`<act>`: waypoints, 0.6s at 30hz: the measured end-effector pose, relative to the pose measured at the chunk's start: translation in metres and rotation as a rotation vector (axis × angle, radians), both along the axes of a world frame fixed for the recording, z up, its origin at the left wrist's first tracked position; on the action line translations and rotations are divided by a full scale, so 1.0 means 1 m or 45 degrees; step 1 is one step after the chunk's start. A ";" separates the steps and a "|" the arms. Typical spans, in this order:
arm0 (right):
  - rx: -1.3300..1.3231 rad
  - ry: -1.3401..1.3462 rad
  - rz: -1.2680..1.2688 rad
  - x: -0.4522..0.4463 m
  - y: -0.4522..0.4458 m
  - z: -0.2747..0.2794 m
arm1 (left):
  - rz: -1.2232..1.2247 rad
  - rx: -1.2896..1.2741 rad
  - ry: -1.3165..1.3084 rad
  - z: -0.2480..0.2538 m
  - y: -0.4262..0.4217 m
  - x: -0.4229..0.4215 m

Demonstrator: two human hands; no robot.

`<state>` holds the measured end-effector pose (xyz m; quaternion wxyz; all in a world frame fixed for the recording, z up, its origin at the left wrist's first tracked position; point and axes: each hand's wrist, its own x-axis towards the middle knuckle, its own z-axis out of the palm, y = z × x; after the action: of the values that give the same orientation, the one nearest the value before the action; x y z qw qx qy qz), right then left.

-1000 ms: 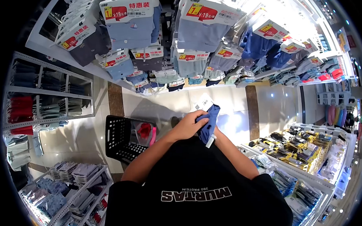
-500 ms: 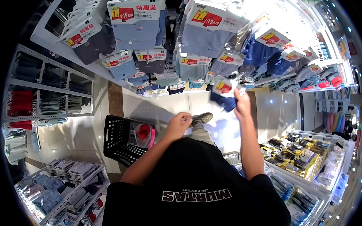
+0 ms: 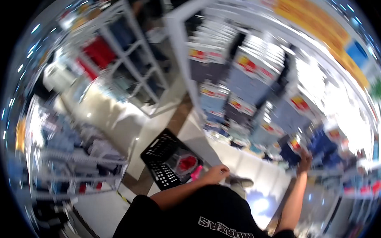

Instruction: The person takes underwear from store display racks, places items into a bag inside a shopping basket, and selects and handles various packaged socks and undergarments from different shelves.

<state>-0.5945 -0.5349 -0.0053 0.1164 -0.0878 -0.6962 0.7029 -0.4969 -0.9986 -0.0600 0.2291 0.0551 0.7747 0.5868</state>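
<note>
My right hand [image 3: 303, 162] is closed on a navy packaged garment [image 3: 289, 152] with a white header card bearing a red and yellow price label. It is held up close to the hanging stock on the lit rack, and its details are blurred. My left hand [image 3: 217, 174] is curled closed in front of my body; what its fingers hold, if anything, is hidden. Beside my left forearm is a black perforated shopping basket [image 3: 160, 145] with a red item [image 3: 186, 164] in clear wrapping inside. A pink strip [image 3: 196, 173] shows at the basket's edge, close to the forearm.
Ahead stands a white display rack [image 3: 180, 44] of carded grey and blue garments [image 3: 253, 81]. Shelving [image 3: 131, 49] with red and dark clothes is at upper left. A bin of folded clothes [image 3: 94, 141] stands left. Pale floor tiles [image 3: 263, 167] lie below; my shoe [image 3: 242, 182] shows there.
My view has swung left, so the rack and basket appear rotated and further right, with motion blur. My right hand still holds the navy garment; my left hand stays closed.
</note>
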 end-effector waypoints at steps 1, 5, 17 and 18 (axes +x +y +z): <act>-0.002 -0.039 -0.136 0.001 0.003 -0.007 | -0.012 -0.051 0.028 0.007 -0.003 0.001; 0.369 -0.075 -0.470 0.000 -0.012 -0.017 | 0.067 -0.186 0.048 0.012 -0.025 0.009; 0.281 -0.012 -0.228 0.004 -0.162 -0.063 | 0.439 -0.620 0.171 0.033 -0.065 0.070; 0.296 0.154 -0.260 -0.008 -0.180 -0.036 | 0.449 -0.698 0.195 0.039 -0.064 0.076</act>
<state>-0.6024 -0.7146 -0.0415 0.2383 -0.1015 -0.7521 0.6060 -0.4210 -1.0628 -0.0212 0.0714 -0.0994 0.9163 0.3814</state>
